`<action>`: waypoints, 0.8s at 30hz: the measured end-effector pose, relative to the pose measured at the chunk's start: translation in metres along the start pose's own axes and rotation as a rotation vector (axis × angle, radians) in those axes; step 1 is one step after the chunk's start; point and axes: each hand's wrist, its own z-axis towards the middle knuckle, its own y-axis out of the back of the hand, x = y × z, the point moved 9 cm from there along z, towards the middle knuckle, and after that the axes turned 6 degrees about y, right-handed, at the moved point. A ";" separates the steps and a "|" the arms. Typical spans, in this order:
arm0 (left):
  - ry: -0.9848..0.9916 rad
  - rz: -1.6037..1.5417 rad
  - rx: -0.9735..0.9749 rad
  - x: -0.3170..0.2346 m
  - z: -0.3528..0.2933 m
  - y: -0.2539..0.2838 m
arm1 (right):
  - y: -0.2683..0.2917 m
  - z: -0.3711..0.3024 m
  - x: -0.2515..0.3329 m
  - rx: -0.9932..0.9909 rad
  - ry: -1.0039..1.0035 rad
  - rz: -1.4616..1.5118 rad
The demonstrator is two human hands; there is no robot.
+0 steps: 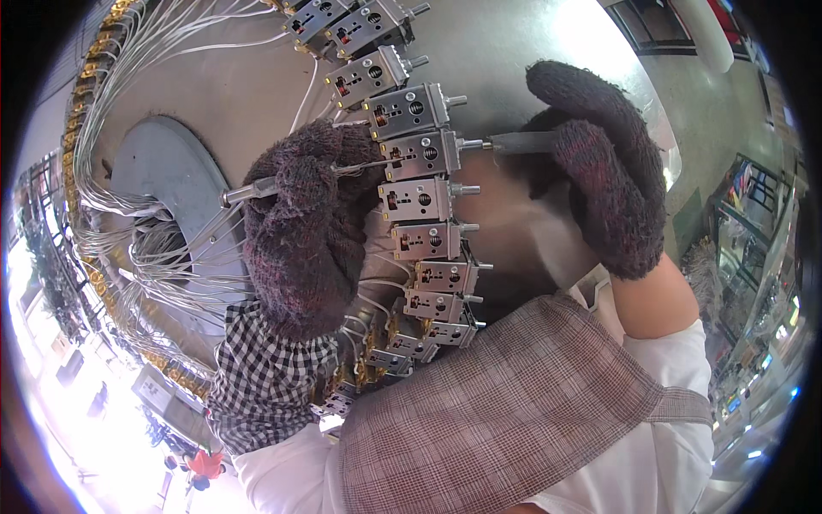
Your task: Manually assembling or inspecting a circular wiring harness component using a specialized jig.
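Note:
A curved row of small box-shaped metal switch units [417, 200], each with a round shaft pointing right, runs down the middle. My gloved left hand [304, 227] is closed around a slim metal screwdriver-like tool [250, 192]; its thin tip reaches the open face of one switch unit [419, 155]. On the other side, my gloved right hand [610, 171] grips a grey-handled driver [521, 142], whose end meets that unit's shaft. The fingers of both hands are partly hidden by the thick dark knitted gloves.
Bundled white wires [163, 51] fan out at the left from a grey curved plate [163, 158]. Gold-coloured terminals [86, 94] line the rim of the shiny metal table [505, 51]. A shelf rack [745, 210] stands beyond at the right.

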 end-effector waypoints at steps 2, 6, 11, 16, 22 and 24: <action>0.019 0.024 0.033 -0.005 0.002 -0.010 | 0.000 0.002 0.001 0.042 0.042 0.117; 0.040 0.029 -0.003 -0.001 0.003 -0.001 | -0.001 0.006 -0.003 0.043 -0.110 -0.003; 0.026 -0.070 -0.023 -0.001 0.002 0.000 | 0.004 0.006 0.000 -0.079 -0.072 -0.008; -0.009 -0.006 -0.007 0.000 0.004 0.002 | 0.002 0.005 0.007 0.087 0.066 0.050; -0.017 0.123 -0.141 0.001 -0.001 0.010 | 0.007 0.001 -0.010 -0.016 -0.176 0.082; 0.000 0.050 -0.115 0.005 -0.001 0.008 | 0.009 -0.001 -0.014 -0.036 -0.266 0.054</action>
